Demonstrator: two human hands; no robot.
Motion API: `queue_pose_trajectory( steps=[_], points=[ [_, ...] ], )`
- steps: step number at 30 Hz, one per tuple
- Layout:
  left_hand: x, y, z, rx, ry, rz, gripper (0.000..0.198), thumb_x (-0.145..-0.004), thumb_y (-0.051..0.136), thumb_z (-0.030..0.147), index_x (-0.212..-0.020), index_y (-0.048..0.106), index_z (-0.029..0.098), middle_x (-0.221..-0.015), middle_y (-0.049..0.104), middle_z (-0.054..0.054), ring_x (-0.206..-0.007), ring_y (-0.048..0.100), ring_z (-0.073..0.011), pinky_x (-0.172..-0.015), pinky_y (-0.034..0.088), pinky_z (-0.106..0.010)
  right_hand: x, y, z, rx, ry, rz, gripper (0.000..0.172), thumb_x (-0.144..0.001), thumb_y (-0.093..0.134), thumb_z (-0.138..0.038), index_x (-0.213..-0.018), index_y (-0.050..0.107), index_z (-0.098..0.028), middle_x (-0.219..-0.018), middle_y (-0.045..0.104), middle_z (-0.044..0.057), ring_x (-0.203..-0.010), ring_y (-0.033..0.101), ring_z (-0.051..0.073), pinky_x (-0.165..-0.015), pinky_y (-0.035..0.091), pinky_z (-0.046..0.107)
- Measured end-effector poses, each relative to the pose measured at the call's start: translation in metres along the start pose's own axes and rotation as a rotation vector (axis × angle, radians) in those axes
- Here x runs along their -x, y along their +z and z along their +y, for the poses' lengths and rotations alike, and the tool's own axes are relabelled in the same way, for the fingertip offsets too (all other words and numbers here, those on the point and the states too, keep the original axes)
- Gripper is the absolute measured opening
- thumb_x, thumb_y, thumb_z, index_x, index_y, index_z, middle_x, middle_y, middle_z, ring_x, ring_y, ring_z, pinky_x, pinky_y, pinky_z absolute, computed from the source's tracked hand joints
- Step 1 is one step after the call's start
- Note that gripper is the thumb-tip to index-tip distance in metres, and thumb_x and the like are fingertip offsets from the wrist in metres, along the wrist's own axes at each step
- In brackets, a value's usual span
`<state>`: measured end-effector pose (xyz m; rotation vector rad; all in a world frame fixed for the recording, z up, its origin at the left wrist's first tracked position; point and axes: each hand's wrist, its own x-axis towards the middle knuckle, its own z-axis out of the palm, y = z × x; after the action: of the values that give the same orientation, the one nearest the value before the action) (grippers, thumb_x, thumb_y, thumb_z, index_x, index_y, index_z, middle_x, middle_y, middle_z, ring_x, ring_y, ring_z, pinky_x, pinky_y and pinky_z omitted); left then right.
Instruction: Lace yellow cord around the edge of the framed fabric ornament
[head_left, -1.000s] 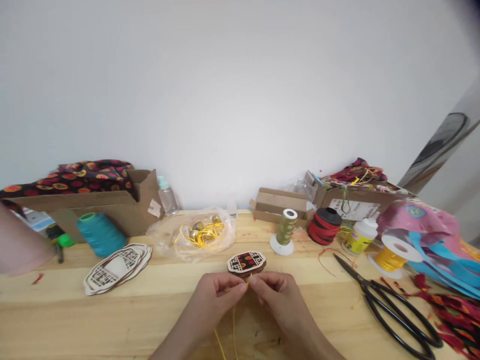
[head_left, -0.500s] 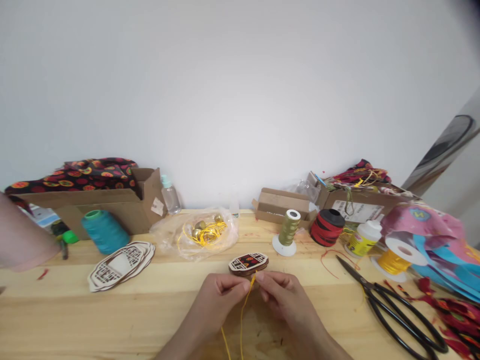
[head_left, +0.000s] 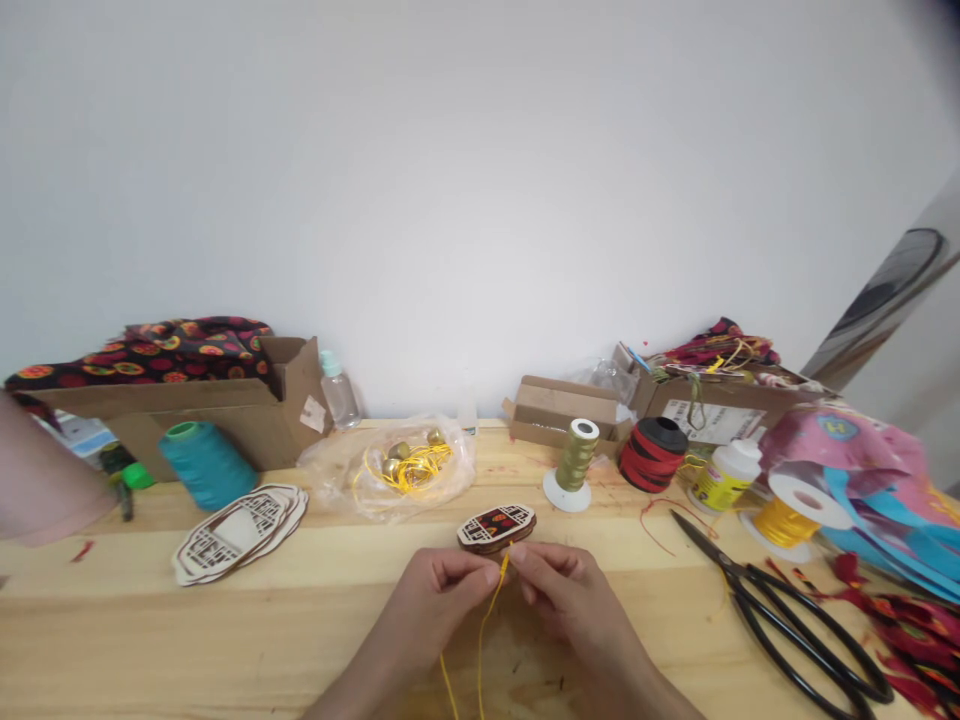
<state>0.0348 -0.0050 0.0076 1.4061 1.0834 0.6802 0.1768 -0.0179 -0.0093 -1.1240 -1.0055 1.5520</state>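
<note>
At the front middle of the table, my left hand (head_left: pixel 446 600) pinches a yellow cord (head_left: pixel 482 635) between thumb and forefinger. My right hand (head_left: pixel 566 595) is closed on the same cord close by, just below a wooden plaque. A small knotted part shows between the two thumbs, and two strands hang toward the table's front edge. The wooden plaque (head_left: pixel 496 527), with cut-out patterning and a dark red printed centre, lies right beyond my fingertips. Whether the cord is fastened to it is hidden by my fingers.
Left: cut-out wooden plaques (head_left: pixel 240 535), a teal thread cone (head_left: pixel 208 465), a cardboard box (head_left: pixel 225 425). Behind my hands lies a plastic bag (head_left: pixel 330 480) with bells and yellow cord. Right: a green spool (head_left: pixel 576 458), red spool (head_left: pixel 652 458), glue bottle (head_left: pixel 724 478), yellow spool (head_left: pixel 784 525), black scissors (head_left: pixel 776 600).
Both hands keep their pinch on the yellow cord in nearly the same place. The whole view has shifted very slightly, and the hanging strands have swung a little to the left.
</note>
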Motion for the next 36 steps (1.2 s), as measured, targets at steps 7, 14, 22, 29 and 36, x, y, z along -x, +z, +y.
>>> queue_pose_trajectory(
  steps=[7, 14, 22, 29, 36],
  points=[
    [0.0, 0.0, -0.001, 0.009, -0.022, 0.007, 0.029, -0.07, 0.051, 0.034, -0.066, 0.066, 0.01, -0.052, 0.043, 0.004, -0.053, 0.027, -0.009, -0.05, 0.022, -0.019, -0.001, -0.001, 0.001, 0.014, -0.005, -0.001, 0.038, -0.066, 0.056, -0.041, -0.044, 0.041, -0.014, -0.037, 0.028, -0.008, -0.033, 0.017, 0.002, -0.036, 0.006, 0.021],
    [-0.004, -0.001, -0.006, 0.0, -0.042, 0.029, 0.03, -0.069, 0.051, 0.036, -0.061, 0.064, 0.009, -0.049, 0.037, 0.005, -0.052, 0.024, -0.0085, -0.047, 0.019, -0.019, -0.001, 0.001, -0.001, 0.043, -0.011, -0.006, 0.04, -0.064, 0.057, -0.044, -0.043, 0.04, -0.015, -0.036, 0.027, -0.009, -0.033, 0.017, 0.002, -0.036, 0.007, 0.021],
    [-0.001, -0.001, 0.0, 0.041, -0.031, 0.014, 0.029, -0.069, 0.051, 0.035, -0.06, 0.066, 0.012, -0.046, 0.043, 0.006, -0.049, 0.026, -0.0078, -0.047, 0.021, -0.018, 0.0, 0.001, -0.001, 0.058, -0.01, 0.019, 0.037, -0.065, 0.056, -0.041, -0.044, 0.042, -0.014, -0.037, 0.028, -0.008, -0.033, 0.018, 0.002, -0.036, 0.007, 0.021],
    [0.0, 0.0, -0.001, 0.053, -0.04, 0.017, 0.028, -0.068, 0.052, 0.034, -0.065, 0.067, 0.01, -0.05, 0.051, 0.003, -0.05, 0.032, -0.0088, -0.049, 0.024, -0.019, 0.001, 0.002, -0.002, 0.063, -0.022, 0.015, 0.038, -0.066, 0.055, -0.04, -0.043, 0.04, -0.015, -0.037, 0.028, -0.008, -0.033, 0.017, 0.002, -0.037, 0.007, 0.022],
    [0.001, 0.001, 0.007, 0.048, -0.103, 0.033, 0.031, -0.066, 0.054, 0.038, -0.059, 0.066, 0.011, -0.042, 0.043, 0.006, -0.045, 0.025, -0.0067, -0.044, 0.019, -0.018, 0.001, 0.003, -0.004, 0.067, -0.032, 0.033, 0.037, -0.065, 0.056, -0.04, -0.043, 0.041, -0.015, -0.037, 0.028, -0.008, -0.034, 0.018, 0.003, -0.037, 0.008, 0.021]
  ],
)
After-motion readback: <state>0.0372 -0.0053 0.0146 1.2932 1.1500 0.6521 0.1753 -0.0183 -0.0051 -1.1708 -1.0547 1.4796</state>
